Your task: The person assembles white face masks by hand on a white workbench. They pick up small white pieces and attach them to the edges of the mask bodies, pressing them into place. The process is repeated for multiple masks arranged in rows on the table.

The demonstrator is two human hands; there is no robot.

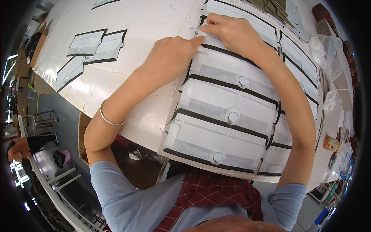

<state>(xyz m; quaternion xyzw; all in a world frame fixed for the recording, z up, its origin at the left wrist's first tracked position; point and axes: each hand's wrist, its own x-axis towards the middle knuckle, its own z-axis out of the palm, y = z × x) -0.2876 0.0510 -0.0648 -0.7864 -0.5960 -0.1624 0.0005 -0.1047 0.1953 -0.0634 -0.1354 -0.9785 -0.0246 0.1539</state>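
A white rectangular fabric panel edged with black strips [226,63] lies at the far end of an overlapping column of like panels [220,127], each with a round white snap, on a pale card sheet on the white bench [135,23]. The left hand [170,58] presses its fingertips on the panel's top left corner; the right hand [235,33] pinches the same edge. Three separate panels [89,52] lie well apart to the left. A silver bangle [110,118] circles the left wrist.

Clear plastic bags [324,48] right table edge; brown cardboard boxes [22,65] far left
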